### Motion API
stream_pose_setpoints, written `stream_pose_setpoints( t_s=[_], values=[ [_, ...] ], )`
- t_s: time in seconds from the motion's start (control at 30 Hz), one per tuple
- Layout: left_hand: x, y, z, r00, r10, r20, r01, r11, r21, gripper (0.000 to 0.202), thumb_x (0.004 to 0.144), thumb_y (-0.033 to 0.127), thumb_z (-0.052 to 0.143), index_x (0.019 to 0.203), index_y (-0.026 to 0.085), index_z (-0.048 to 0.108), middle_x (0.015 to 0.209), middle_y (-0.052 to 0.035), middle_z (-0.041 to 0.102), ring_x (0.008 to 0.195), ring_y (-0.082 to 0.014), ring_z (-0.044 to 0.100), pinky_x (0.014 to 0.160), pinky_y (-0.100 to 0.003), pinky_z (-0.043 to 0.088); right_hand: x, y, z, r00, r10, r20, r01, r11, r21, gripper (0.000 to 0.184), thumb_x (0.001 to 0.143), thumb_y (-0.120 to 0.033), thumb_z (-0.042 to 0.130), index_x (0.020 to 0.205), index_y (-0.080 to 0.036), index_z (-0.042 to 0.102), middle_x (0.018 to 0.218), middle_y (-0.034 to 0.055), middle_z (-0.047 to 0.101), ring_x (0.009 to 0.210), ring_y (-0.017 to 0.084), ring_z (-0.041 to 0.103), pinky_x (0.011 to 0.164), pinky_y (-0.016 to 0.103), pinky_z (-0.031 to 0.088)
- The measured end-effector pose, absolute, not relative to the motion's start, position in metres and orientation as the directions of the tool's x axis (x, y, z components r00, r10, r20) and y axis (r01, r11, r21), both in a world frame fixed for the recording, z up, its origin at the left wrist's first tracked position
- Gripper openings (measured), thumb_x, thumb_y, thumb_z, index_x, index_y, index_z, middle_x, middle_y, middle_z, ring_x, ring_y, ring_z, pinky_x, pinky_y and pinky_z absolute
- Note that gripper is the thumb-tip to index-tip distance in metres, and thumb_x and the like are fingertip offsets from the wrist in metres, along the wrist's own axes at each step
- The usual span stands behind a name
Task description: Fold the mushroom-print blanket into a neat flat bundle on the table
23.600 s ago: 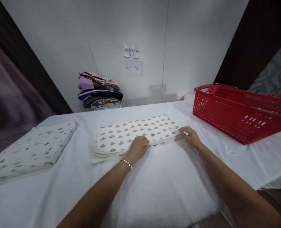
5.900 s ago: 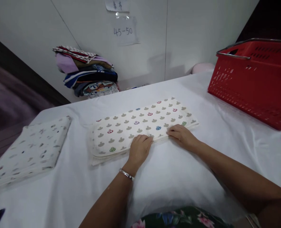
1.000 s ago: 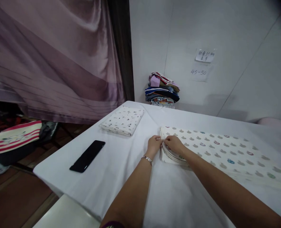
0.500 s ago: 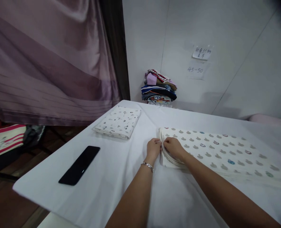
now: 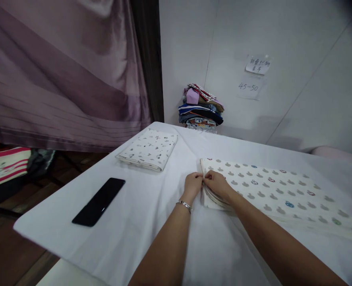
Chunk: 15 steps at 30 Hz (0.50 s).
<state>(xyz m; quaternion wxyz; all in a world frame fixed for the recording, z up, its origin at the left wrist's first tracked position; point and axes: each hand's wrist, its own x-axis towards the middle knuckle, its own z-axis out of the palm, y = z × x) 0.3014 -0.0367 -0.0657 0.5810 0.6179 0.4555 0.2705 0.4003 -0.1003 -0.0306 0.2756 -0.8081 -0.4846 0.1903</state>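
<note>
A long folded cream cloth (image 5: 271,186) with grey rabbit-head shapes and a few coloured ones lies on the white-covered table (image 5: 134,238). At its left end, my left hand (image 5: 193,184) pinches the layered edge; a silver bracelet circles that wrist. My right hand (image 5: 217,183) is closed on the same edge, its fingertips close against those of the left. Below the right hand the cloth's layers curve and show as a stack. The exact grip of the fingertips is partly hidden.
Left of my hands lies another folded white cloth (image 5: 149,149) with small grey prints. Nearer is a black phone (image 5: 99,201). A pile of folded fabrics (image 5: 201,107) stands beyond the table's far edge by the wall. A purple curtain (image 5: 59,71) hangs at left.
My right hand has shifted slightly left, so its fingertips now meet the left hand's at the cloth edge. The view has moved a little.
</note>
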Motion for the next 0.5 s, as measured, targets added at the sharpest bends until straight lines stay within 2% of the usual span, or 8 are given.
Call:
stream_pose_setpoints(
  t_s=[0.1, 0.23, 0.33, 0.5],
  values=[
    [0.301, -0.036, -0.067, 0.452, 0.873, -0.182, 0.265, 0.064, 0.962, 0.030, 0.071, 0.012, 0.047, 0.091, 0.017, 0.070, 0.068, -0.0015, 0.068, 0.051, -0.0103, 0.055, 0.051, -0.022, 0.041, 0.400, -0.098, -0.030, 0.472, 0.880, -0.048, 0.685, -0.400, -0.609, 0.011, 0.069, -0.025, 0.059, 0.075, -0.017, 0.062, 0.075, 0.0027, 0.065, 0.071, 0.015, 0.055, 0.061, 0.024, 0.035],
    [0.300, -0.037, -0.065, 0.438, 0.888, -0.141, 0.298, 0.005, 0.955, 0.027, 0.074, 0.014, 0.047, 0.089, 0.016, 0.070, 0.069, -0.0023, 0.068, 0.056, -0.0109, 0.056, 0.055, -0.022, 0.042, 0.405, -0.099, -0.034, 0.500, 0.859, -0.110, 0.576, -0.425, -0.698, 0.008, 0.067, -0.014, 0.054, 0.073, -0.016, 0.059, 0.066, 0.0008, 0.061, 0.062, 0.013, 0.055, 0.056, 0.022, 0.037],
    [0.299, -0.041, -0.061, 0.407, 0.910, -0.079, 0.326, -0.064, 0.943, 0.019, 0.073, 0.014, 0.052, 0.081, 0.017, 0.069, 0.076, -0.0029, 0.069, 0.067, -0.0118, 0.059, 0.064, -0.022, 0.043, 0.410, -0.102, -0.037, 0.506, 0.847, -0.162, 0.501, -0.442, -0.744, 0.013, 0.071, -0.013, 0.048, 0.079, -0.016, 0.057, 0.055, -0.0022, 0.055, 0.049, 0.011, 0.053, 0.048, 0.021, 0.038],
    [0.299, -0.046, -0.055, 0.395, 0.919, -0.007, 0.386, -0.159, 0.909, 0.007, 0.071, 0.020, 0.058, 0.068, 0.017, 0.065, 0.076, -0.0039, 0.067, 0.074, -0.0146, 0.058, 0.071, -0.025, 0.041, 0.415, -0.104, -0.036, 0.518, 0.837, -0.173, 0.433, -0.432, -0.791, 0.015, 0.072, -0.012, 0.046, 0.084, -0.016, 0.055, 0.054, -0.0033, 0.054, 0.043, 0.010, 0.051, 0.042, 0.019, 0.039]
  ],
)
